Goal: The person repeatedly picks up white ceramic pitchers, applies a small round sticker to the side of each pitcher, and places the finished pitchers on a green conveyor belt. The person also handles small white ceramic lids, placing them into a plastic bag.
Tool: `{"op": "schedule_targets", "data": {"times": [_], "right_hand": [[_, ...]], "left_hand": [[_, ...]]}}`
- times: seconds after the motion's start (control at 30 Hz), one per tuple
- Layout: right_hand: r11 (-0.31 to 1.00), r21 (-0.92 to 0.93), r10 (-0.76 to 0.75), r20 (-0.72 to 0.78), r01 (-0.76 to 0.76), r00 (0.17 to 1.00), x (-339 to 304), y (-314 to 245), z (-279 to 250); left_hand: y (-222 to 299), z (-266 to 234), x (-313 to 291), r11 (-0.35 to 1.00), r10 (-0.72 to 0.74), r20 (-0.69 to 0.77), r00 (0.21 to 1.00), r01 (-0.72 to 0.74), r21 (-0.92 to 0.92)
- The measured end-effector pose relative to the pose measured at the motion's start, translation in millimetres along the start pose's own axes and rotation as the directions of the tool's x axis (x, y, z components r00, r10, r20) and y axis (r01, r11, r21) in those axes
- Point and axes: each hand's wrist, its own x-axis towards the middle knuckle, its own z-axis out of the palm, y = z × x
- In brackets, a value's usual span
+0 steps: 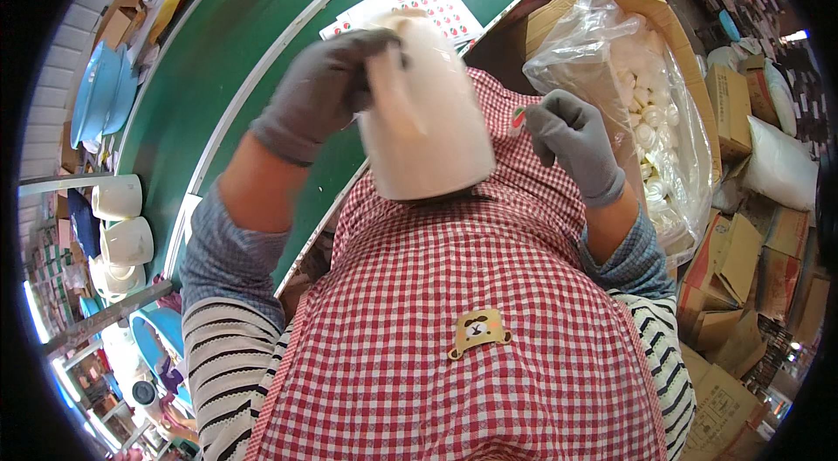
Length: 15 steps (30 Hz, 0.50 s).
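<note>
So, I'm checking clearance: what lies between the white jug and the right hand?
In the head view, a small red-and-green sticker held by the right hand, with checked apron behind.

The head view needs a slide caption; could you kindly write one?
A gloved left hand holds a white jug by its handle; the gloved right hand holds a small sticker.

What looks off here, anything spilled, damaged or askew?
I see no spill or damage, though the white jug in the left hand is too blurred to check for marks. Cardboard boxes at right look untidy: piled unevenly, some flaps open.
</note>
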Motion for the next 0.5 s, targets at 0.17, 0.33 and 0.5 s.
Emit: {"op": "schedule_targets", "data": {"times": [0.17, 0.33, 0.5], "right_hand": [[0.978, -0.107, 0.190, 0.088, -0.180, 0.978, -13, -15, 8], [0.946, -0.252, 0.223, 0.050, -0.204, 0.973, -16, -2, -3], [0.933, -0.286, 0.249, 0.080, -0.217, 0.965, -19, 1, 6]], "left_hand": [[-46, 52, 40, 0.991, -0.116, -0.066, 0.991, 0.120, 0.061], [-52, 75, 56, 0.991, -0.113, -0.022, 0.993, 0.114, 0.069], [-68, 48, 72, 0.955, -0.008, 0.084, 0.996, -0.017, 0.295]]}}
